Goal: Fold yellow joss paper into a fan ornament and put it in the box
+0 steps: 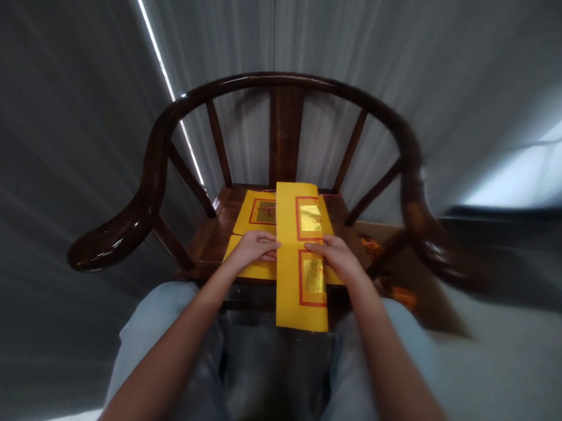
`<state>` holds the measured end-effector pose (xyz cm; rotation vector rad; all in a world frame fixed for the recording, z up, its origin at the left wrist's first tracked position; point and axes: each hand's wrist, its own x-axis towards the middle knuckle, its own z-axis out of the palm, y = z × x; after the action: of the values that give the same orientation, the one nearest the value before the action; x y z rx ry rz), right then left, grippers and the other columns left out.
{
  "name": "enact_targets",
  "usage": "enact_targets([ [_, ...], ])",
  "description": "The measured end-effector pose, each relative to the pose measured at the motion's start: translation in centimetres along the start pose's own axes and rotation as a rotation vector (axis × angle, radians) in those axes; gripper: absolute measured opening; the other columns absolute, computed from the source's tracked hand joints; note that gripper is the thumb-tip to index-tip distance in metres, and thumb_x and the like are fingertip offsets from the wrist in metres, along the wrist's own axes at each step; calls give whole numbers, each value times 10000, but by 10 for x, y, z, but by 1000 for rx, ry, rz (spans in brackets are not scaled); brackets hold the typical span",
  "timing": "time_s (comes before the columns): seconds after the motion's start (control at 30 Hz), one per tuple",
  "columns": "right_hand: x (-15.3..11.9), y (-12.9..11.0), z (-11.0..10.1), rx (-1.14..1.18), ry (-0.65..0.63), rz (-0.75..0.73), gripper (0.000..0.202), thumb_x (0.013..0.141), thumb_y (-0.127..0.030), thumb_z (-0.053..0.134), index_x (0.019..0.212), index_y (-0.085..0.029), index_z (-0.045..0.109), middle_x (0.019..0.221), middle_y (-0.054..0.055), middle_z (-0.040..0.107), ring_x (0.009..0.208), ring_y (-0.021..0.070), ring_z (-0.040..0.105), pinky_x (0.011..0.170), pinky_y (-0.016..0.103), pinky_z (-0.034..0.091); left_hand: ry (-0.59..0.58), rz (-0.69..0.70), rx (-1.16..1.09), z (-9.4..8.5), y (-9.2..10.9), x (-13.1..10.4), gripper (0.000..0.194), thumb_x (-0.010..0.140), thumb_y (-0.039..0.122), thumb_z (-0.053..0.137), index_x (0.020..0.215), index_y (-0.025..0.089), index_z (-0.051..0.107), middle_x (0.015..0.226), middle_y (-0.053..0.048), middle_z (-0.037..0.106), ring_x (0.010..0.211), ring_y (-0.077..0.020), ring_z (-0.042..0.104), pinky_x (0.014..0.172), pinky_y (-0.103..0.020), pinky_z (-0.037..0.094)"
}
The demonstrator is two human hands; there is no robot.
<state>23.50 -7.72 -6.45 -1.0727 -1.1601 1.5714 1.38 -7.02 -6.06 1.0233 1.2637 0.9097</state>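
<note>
A long yellow paper strip (288,287) with two red-framed gold foil squares stands out above the chair seat, its lower end past the seat's front edge. My left hand (256,247) pinches its left edge near mid-height. On the right edge, my right hand (336,255) grips it between the two foil squares, thumb on the front face. Beneath and behind the strip, more yellow paper sheets (245,214) lie on the wooden seat (210,235), one showing a red frame and foil. The strip hides part of them.
A dark wooden chair (289,81) with a curved back and armrests surrounds the seat. My knees are just before it. To the right, a cardboard box (428,296) on the floor holds orange-red items. Grey corrugated wall (76,128) stands behind.
</note>
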Motion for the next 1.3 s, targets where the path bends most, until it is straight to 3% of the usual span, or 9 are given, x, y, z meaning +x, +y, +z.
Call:
enact_targets([
  [0.1, -5, -2, -3, -13, 12, -7, 402, 586, -363, 847, 926, -175, 745, 999, 98, 760, 892, 275, 715, 815, 393, 560, -128, -69, 23, -2, -2, -5, 256, 657, 209, 854, 825, 115, 685, 693, -63, 736, 614, -158, 711, 679, -286, 623],
  [0.23, -12, -3, -3, -41, 32, 16, 401, 592, -347, 848, 934, -167, 742, 972, 105, 763, 835, 271, 721, 768, 389, 574, -194, -99, 46, 0, -3, -8, 226, 648, 177, 852, 791, 104, 694, 673, -56, 734, 598, -142, 706, 640, -241, 609],
  [0.83, -5, 6, -3, -27, 95, -3, 375, 607, -367, 830, 923, -190, 731, 998, 95, 758, 921, 294, 711, 833, 417, 563, -148, -95, 63, 3, -6, -2, 160, 673, 132, 815, 785, 100, 705, 706, -75, 741, 599, -143, 704, 643, -255, 612],
  [1.0, -8, 4, 1, -36, 0, 37, 383, 631, -383, 830, 950, -195, 733, 1025, 93, 755, 924, 287, 711, 843, 419, 567, -109, -29, 66, -2, -5, -3, 186, 637, 148, 842, 762, 104, 712, 702, -74, 739, 629, -148, 703, 686, -274, 617],
  [1.17, -8, 20, 3, -40, -71, 92, 440, 603, -404, 846, 962, -174, 737, 1030, 103, 754, 914, 284, 715, 829, 411, 568, -41, -7, 50, -8, -12, 0, 245, 619, 181, 860, 793, 104, 706, 698, -76, 737, 641, -169, 710, 708, -310, 623],
  [1.3, 2, 32, -4, -59, -4, 75, 448, 562, -416, 864, 913, -163, 749, 952, 98, 766, 875, 281, 719, 811, 400, 562, -54, -19, 30, -7, -19, 5, 284, 628, 221, 861, 822, 99, 693, 721, -84, 739, 614, -157, 702, 676, -282, 614],
])
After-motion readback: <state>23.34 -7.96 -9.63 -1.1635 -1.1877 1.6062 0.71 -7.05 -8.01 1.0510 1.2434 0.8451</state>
